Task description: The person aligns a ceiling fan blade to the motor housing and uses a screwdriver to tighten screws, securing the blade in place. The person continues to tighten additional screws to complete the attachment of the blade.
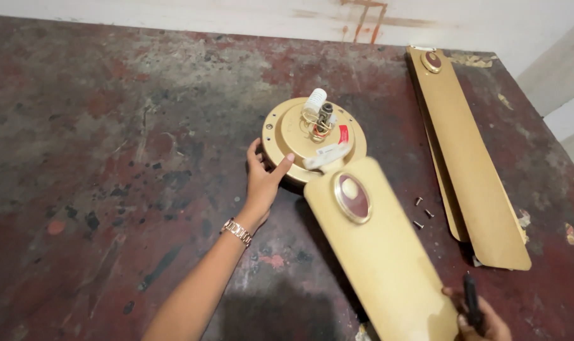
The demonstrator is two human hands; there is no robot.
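1. At the bottom right edge, right hand [483, 319], fingers curled shut around a slim black tool handle [471, 302]; tip of the tool not visible.
2. Just left of that hand, the wide rounded end of a gold fan blade [388, 259]: flat, matte, smooth sheet metal, running up and left toward the motor.
3. Near the blade's upper end, an oval emblem [352, 197], dark red and glossy inside a shiny gold rim.
4. Lower left, left forearm reaching in, with a rose-gold link watch [237, 232] on the wrist.
5. Left hand [263, 173] spread open, thumb on top and fingers cupped against the left rim of the ceiling fan motor [313, 140], steadying rather than clasping it.
6. Motor housing round, stepped, gold-painted metal, lying flat at the table's centre; attached blade overlapping its lower right edge.
7. On the motor's top, a small red rectangular label [343, 134] and, below it, a white strip label [326, 155], print too small to tell.
8. At the hub, a white ribbed cylinder [314, 101] beside a dark metal shaft with coloured wires.
9. Right of the attached blade, three small loose screws [423, 213] on the bare top.
10. Further right, loose fan blades [470, 170] stacked lengthwise, gold, the top one bearing a matching oval emblem at the far end.
11. Beneath everything, table surface [110, 158]: rough, worn, mottled red and grey, with dark stains.
12. Farthest back, a pale wall [236, 16] with rust-coloured streaks.
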